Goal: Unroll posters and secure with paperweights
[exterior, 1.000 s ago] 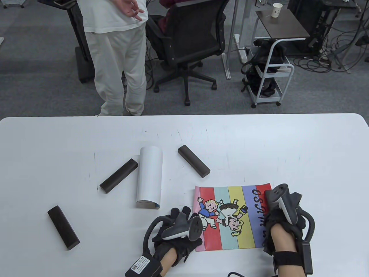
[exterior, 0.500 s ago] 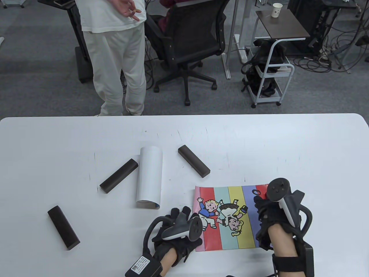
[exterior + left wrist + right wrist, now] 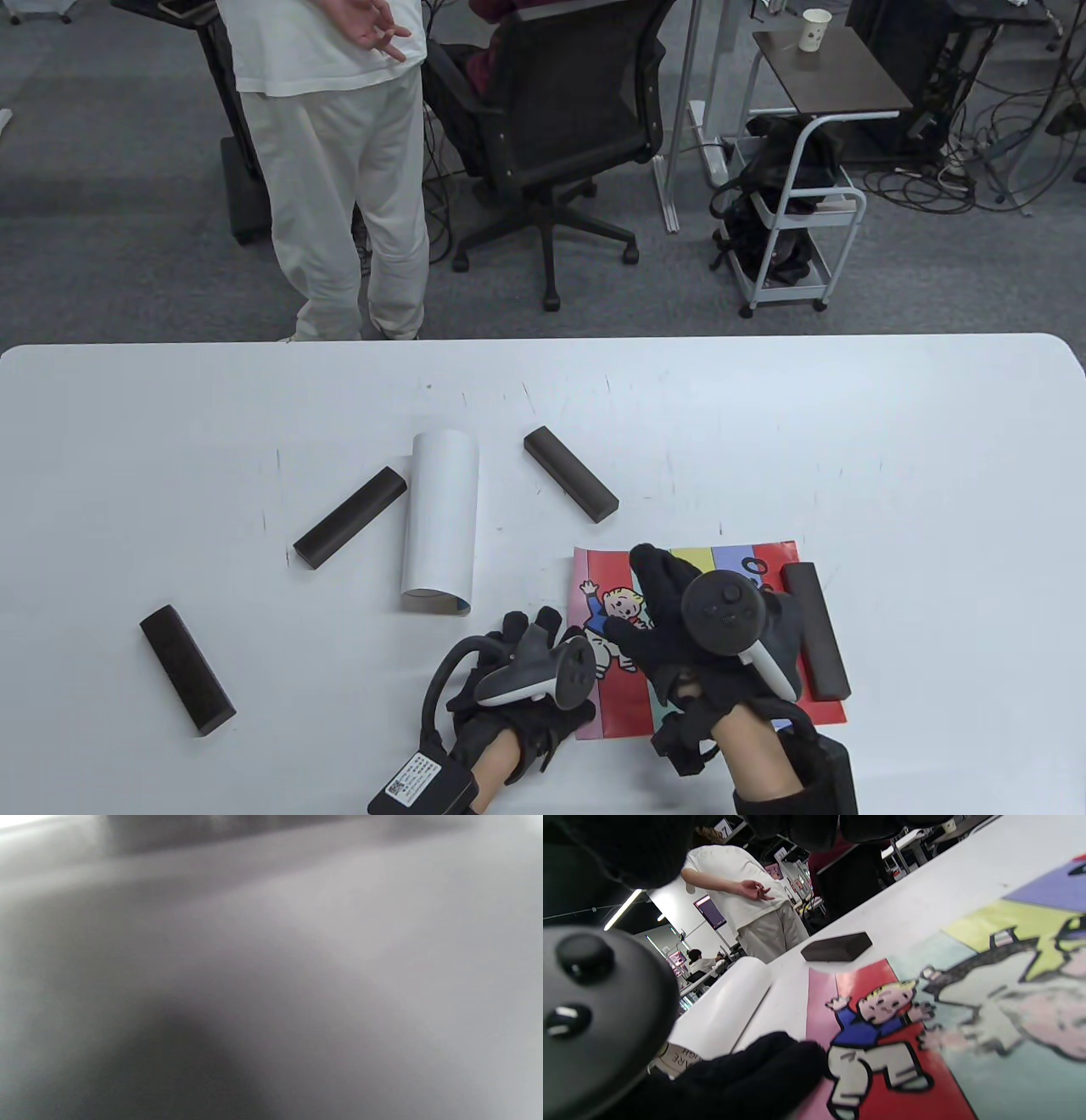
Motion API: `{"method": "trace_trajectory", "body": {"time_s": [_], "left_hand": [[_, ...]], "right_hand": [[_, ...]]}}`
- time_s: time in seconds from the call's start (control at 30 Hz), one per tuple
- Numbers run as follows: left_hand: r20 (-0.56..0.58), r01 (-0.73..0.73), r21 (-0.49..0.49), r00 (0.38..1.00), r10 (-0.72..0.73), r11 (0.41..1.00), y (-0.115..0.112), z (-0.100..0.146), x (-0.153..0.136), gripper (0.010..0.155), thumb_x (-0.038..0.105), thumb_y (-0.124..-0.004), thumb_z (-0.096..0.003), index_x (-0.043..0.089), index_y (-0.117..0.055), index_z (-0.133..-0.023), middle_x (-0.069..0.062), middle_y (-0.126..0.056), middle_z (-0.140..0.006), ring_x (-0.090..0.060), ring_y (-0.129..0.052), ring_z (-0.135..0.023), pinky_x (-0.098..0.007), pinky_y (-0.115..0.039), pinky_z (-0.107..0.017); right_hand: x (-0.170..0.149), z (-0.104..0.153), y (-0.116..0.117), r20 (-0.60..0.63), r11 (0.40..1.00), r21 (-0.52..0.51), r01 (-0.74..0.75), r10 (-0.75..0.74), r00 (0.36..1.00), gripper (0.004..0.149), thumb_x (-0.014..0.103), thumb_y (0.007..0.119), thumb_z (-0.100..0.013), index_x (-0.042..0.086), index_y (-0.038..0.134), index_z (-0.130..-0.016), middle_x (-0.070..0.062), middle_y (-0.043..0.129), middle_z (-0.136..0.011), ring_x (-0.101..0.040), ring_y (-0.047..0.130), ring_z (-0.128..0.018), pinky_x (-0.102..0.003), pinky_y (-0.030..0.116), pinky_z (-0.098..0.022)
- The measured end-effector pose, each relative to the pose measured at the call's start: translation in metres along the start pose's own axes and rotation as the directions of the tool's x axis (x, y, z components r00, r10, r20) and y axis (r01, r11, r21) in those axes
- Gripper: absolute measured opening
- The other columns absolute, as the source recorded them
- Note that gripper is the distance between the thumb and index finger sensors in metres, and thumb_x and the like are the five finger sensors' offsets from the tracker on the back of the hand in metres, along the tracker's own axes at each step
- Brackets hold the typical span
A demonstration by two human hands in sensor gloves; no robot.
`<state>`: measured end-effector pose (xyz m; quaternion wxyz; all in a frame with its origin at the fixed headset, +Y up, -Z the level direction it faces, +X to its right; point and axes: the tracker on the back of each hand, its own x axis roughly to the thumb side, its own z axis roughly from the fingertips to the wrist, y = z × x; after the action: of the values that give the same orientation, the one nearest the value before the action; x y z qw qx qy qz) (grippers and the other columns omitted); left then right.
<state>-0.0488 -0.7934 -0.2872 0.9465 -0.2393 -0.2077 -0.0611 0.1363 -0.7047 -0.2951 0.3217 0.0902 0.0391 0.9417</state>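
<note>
On our white table (image 3: pixel 848 424), near its front edge, the striped poster (image 3: pixel 624 705) lies flat; our right hand (image 3: pixel 704 645) hovers fingers spread, left hand (image 3: pixel 517 679) presses it, fingers unclear.

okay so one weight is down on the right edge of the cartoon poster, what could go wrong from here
1. Only the right edge of the striped poster carries a paperweight. The left edge is held by the left hand alone; if it lifts before a weight lands, the paper may curl back.
2. The right hand hovers open over the poster, empty; reaching across for the nearest free weight could drag its cuff over the sheet and shift it.
3. The rolled poster lies close by and could get nudged.
</note>
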Motion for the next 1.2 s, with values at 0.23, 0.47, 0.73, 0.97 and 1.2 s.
{"method": "trace_trajectory", "body": {"time_s": [0.23, 0.47, 0.73, 0.97, 1.2], "left_hand": [[0.012, 0.008, 0.027, 1.000, -0.009, 1.000, 0.001, 0.000, -0.001, 0.079, 0.068, -0.051, -0.0459, 0.032, -0.020, -0.108, -0.010, -0.013, -0.116, -0.049, -0.024, -0.105, -0.060, -0.041, -0.074], [0.032, -0.063, 0.161, 0.998, 0.058, 0.985, 0.037, 0.034, -0.007, 0.077, 0.065, -0.056, -0.0459, 0.029, -0.028, -0.108, -0.010, -0.023, -0.116, -0.045, -0.036, -0.105, -0.058, -0.046, -0.074], [-0.324, -0.046, 0.396, 0.927, 0.187, 0.917, 0.085, 0.107, -0.111, 0.080, 0.063, -0.061, -0.0470, 0.023, -0.030, -0.109, -0.016, -0.035, -0.115, -0.049, -0.051, -0.103, -0.059, -0.058, -0.071], [-0.695, -0.186, 0.417, 0.565, 0.444, 0.890, 0.049, 0.144, -0.239, 0.079, 0.059, -0.064, -0.0475, 0.014, -0.038, -0.107, -0.020, -0.046, -0.111, -0.046, -0.067, -0.096, -0.055, -0.067, -0.064], [-0.852, -0.358, 0.326, 0.290, 0.436, 0.875, -0.011, 0.160, -0.299, 0.083, 0.062, -0.063, -0.0465, 0.009, -0.040, -0.106, -0.023, -0.049, -0.109, -0.047, -0.070, -0.093, -0.055, -0.070, -0.062]], "right_hand": [[-0.011, 0.003, 0.015, -0.013, 0.999, 0.045, -0.024, 0.024, 1.000, 0.084, 0.060, 0.076, -0.039, 0.023, 0.035, -0.101, -0.009, 0.040, -0.111, -0.042, 0.042, -0.101, -0.058, 0.045, -0.073], [-0.016, 0.004, 0.007, -0.015, 0.999, 0.024, 0.026, -0.025, 1.000, 0.084, 0.060, 0.076, -0.039, 0.023, 0.035, -0.101, -0.009, 0.040, -0.111, -0.042, 0.042, -0.101, -0.058, 0.045, -0.073], [-0.017, 0.004, 0.003, -0.006, 0.999, 0.010, 0.044, -0.044, 0.999, 0.084, 0.060, 0.076, -0.039, 0.022, 0.035, -0.101, -0.010, 0.040, -0.110, -0.042, 0.042, -0.101, -0.058, 0.045, -0.073], [-0.018, 0.004, 0.003, -0.010, 0.999, 0.007, 0.044, -0.044, 0.999, 0.084, 0.060, 0.076, -0.039, 0.021, 0.035, -0.101, -0.011, 0.040, -0.110, -0.042, 0.043, -0.100, -0.058, 0.045, -0.073], [-0.019, 0.003, 0.004, -0.022, 0.999, 0.014, 0.038, -0.038, 0.999, 0.084, 0.060, 0.076, -0.039, 0.021, 0.035, -0.102, -0.011, 0.041, -0.110, -0.043, 0.044, -0.100, -0.059, 0.046, -0.072]]}}
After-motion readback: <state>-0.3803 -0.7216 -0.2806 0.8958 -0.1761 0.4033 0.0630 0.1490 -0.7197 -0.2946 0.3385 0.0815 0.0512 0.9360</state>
